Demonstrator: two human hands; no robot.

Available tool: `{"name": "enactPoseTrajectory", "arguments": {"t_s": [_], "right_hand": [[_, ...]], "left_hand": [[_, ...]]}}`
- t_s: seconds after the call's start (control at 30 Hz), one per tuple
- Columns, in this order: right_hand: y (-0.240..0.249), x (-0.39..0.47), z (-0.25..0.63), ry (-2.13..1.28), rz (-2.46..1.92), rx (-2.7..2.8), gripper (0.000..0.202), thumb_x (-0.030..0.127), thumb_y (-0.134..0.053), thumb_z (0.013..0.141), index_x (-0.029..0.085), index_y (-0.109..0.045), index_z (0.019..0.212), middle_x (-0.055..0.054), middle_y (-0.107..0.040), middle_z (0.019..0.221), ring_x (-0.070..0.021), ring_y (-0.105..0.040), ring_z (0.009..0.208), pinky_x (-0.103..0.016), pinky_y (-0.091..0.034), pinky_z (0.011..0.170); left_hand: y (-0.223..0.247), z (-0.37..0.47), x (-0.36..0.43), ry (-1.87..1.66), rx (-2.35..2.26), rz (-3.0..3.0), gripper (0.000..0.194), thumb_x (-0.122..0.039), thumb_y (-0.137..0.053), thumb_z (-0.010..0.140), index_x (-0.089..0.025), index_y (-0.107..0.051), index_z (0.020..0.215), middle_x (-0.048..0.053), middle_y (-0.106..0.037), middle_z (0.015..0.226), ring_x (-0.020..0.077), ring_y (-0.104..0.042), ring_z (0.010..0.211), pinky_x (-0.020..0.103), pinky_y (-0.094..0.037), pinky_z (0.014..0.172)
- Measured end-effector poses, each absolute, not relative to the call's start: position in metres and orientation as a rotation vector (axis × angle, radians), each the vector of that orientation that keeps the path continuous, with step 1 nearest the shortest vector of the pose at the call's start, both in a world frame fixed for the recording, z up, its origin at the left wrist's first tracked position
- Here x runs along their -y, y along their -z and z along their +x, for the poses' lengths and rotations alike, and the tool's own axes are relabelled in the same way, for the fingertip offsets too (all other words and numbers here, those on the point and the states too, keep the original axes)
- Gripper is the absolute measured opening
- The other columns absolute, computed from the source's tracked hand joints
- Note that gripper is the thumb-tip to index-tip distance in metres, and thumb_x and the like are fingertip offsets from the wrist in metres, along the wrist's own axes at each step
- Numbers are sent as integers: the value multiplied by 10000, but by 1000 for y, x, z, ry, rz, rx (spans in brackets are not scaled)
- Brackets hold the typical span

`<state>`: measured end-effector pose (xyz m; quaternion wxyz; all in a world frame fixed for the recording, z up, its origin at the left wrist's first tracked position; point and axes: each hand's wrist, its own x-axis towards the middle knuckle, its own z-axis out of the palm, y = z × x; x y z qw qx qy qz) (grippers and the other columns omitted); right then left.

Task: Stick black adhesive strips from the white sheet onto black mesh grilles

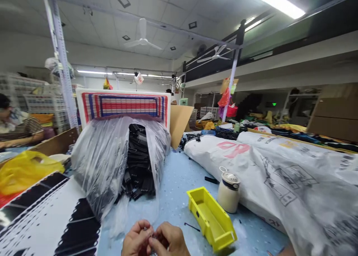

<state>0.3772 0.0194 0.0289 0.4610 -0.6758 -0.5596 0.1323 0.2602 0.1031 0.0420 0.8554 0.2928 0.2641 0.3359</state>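
My left hand (137,239) and my right hand (171,239) meet at the bottom middle of the head view, fingers closed and fingertips touching. Small silvery pieces (153,252) show between and below the fingers; their kind is too small to tell. Beyond the hands, a large clear plastic bag (102,163) lies on its side, its mouth open towards me. Many black slim plastic parts (138,163) spill inside that opening. To the right of my hands sits a yellow plastic bin (214,220), with a thin black strip (192,227) lying beside it.
A cream bottle (228,192) stands behind the bin, against big white printed sacks (260,174). Behind the clear bag rises a white-rimmed box with striped lining (128,108). At left are a yellow bag (29,172) and a seated person (22,127). Part of a hand (286,250) shows bottom right.
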Motion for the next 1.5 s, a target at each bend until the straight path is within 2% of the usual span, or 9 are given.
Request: {"name": "enactPoseTrajectory", "arguments": {"t_s": [0.17,0.5,0.7,0.8,0.93,1.07,1.17,1.37,1.5], "right_hand": [[-64,-9,327,-741,-1408,1300,100,231,-644,758,152,-661,817,-12,-684,655,-135,-638,602,-203,-468,578],[-49,16,315,-710,-1420,1426,196,299,-628,823,177,-746,723,-15,-681,634,-118,-603,583,-199,-440,551],[-38,-11,326,-265,-1570,1563,300,289,-444,896,165,-610,678,-37,-629,628,-118,-571,567,-224,-436,582],[-34,-27,343,-231,-1710,1597,320,311,-383,919,169,-563,696,-39,-608,624,-121,-547,557,-230,-410,563],[-23,-37,376,-275,-1852,1607,266,296,-441,878,174,-550,669,-23,-570,564,-134,-517,530,-243,-346,533],[-10,-33,389,-313,-1938,1701,220,241,-458,843,168,-567,666,-35,-585,584,-148,-529,555,-254,-320,558],[-5,-28,387,-325,-1970,1778,241,228,-446,867,164,-579,676,-50,-610,628,-156,-555,597,-257,-312,578],[-4,-34,383,-321,-2019,1868,255,182,-431,886,153,-644,749,-79,-676,730,-177,-611,678,-264,-322,603],[-4,-45,385,-332,-2036,1894,243,174,-464,884,153,-680,772,-90,-699,764,-183,-637,706,-264,-340,617]], "left_hand": [[-56,212,-76,-759,-609,598,501,-307,-925,407,-126,-568,708,5,-608,592,34,-444,410,141,-296,390],[-42,187,-37,-748,-679,538,408,-245,-866,477,-115,-596,754,-20,-565,539,36,-447,390,150,-327,414],[-51,206,-59,-765,-691,556,373,-224,-830,498,-70,-643,782,35,-625,610,75,-525,464,186,-426,477],[-50,213,-78,-779,-731,646,309,-245,-775,577,-67,-657,801,59,-642,666,101,-552,525,203,-429,492],[-45,219,-102,-850,-897,1225,78,-103,-619,661,-121,-670,717,21,-624,627,86,-482,495,199,-355,508],[-40,229,-112,-840,-848,1528,256,74,-552,571,-163,-644,544,7,-563,565,121,-455,601,219,-353,647],[-32,235,-108,-796,-766,1615,291,102,-557,556,-175,-610,489,24,-540,571,144,-429,630,243,-356,714],[-23,230,-98,-790,-598,1716,270,24,-608,660,-203,-741,716,96,-681,785,217,-566,801,318,-421,895],[-33,220,-100,-752,-659,1639,333,-18,-586,714,-218,-781,895,80,-738,1042,252,-648,1036,383,-421,1041]]}}
